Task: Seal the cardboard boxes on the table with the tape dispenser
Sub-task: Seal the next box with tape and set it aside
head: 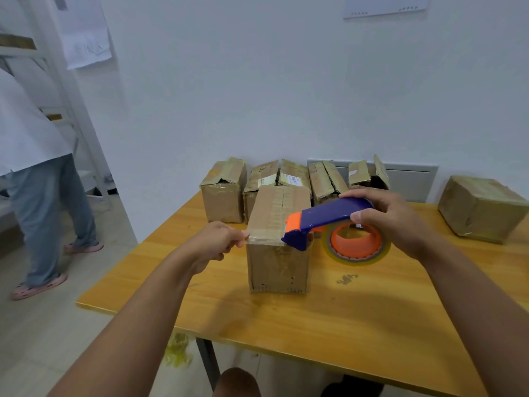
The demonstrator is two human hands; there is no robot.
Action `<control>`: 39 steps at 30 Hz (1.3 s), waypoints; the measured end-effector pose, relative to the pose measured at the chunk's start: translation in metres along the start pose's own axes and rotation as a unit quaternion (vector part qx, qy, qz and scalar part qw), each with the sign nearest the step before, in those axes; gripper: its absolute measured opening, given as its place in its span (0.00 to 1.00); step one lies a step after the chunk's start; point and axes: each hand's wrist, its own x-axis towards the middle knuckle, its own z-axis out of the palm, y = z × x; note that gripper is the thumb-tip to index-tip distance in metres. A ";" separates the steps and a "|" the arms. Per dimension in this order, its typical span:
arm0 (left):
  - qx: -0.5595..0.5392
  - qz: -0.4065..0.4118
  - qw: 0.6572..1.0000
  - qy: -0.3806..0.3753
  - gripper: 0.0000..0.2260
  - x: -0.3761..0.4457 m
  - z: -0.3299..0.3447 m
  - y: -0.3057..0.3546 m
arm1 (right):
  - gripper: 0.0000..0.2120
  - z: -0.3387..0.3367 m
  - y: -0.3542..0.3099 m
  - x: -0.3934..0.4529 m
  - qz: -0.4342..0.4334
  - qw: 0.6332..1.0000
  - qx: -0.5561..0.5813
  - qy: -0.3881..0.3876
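On the yellow wooden table [286, 316], your right hand [395, 222] grips the stiff blue-and-orange plastic tape dispenser [326, 222] by its handle against the light brown cardboard box [279, 242], while your left hand [217, 245] pinches the thin, sticky clear tape end [259, 239] at the box's near top edge.

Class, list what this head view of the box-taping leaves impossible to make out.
- Label text on a back-row box: too small.
- Far side of the front box: hidden by the box itself.
- Tape dispenser handle: covered by the right hand.
- Bystander: cut off by the left edge.
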 end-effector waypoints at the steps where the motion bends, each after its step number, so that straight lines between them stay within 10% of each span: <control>1: -0.009 -0.001 1.000 -0.002 0.15 0.000 0.001 -0.002 | 0.18 0.000 0.001 0.000 0.003 1.000 -0.001 0.000; 5: -0.065 -0.038 0.997 -0.018 0.15 0.001 0.002 -0.005 | 0.19 0.001 0.005 -0.002 0.010 1.000 -0.014 0.001; 10: 0.147 -0.086 0.985 0.019 0.38 -0.005 -0.003 -0.013 | 0.18 0.000 0.010 -0.005 0.010 1.000 -0.008 0.006; 15: 0.188 0.201 0.929 0.246 0.10 -0.016 0.024 -0.015 | 0.17 0.002 0.014 -0.006 0.008 1.000 0.002 0.013; 18: 0.300 0.329 0.876 0.185 0.23 -0.019 0.049 -0.012 | 0.17 0.004 0.016 -0.006 0.006 1.000 0.008 0.022; 29: 0.402 0.393 0.783 0.265 0.17 0.005 0.072 -0.027 | 0.24 0.006 0.025 -0.012 0.014 0.999 0.028 0.025; 39: 0.419 0.386 0.778 0.264 0.14 0.002 0.070 -0.024 | 0.23 -0.023 0.029 -0.028 0.010 0.999 -0.008 0.040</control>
